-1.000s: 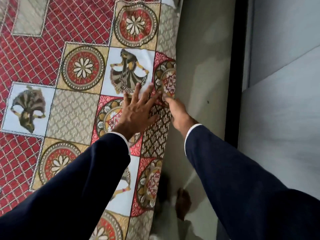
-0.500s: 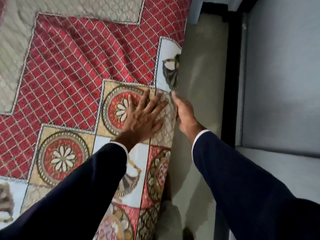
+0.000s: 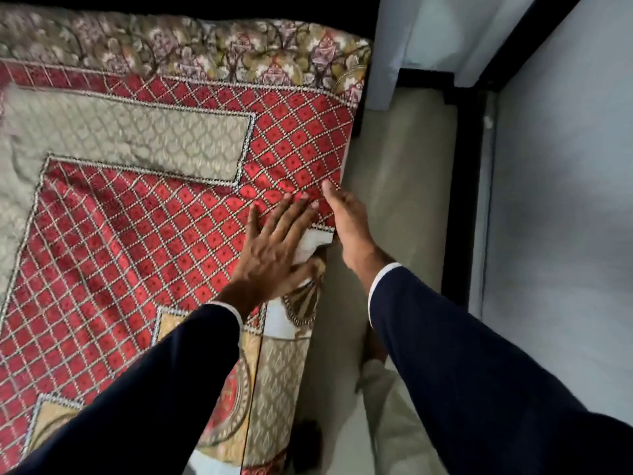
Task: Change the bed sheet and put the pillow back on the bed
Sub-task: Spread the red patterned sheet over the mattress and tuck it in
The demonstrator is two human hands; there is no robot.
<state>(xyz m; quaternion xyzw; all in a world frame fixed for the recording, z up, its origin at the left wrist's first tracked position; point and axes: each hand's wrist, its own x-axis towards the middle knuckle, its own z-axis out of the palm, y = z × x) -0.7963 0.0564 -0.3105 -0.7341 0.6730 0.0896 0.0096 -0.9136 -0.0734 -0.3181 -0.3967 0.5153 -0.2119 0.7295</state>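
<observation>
A red, gold and grey patterned bed sheet [image 3: 144, 234] covers the bed and fills the left of the view. My left hand [image 3: 274, 248] lies flat on the sheet near the right edge, fingers spread. My right hand [image 3: 346, 221] presses against the bed's right side edge, fingers straight, thumb on the sheet's rim. At the far end a floral patterned strip of mattress [image 3: 205, 53] shows beyond the sheet. No pillow is in view.
A narrow strip of beige floor [image 3: 400, 186] runs along the bed's right side. A grey wall [image 3: 561, 207] with a dark skirting [image 3: 462, 200] bounds it on the right. My foot [image 3: 373, 347] stands on the floor beside the bed.
Both hands have slid along the bed's right edge toward the far end, from the patchwork squares onto the red lattice part. The floral strip at the far end has come into view.
</observation>
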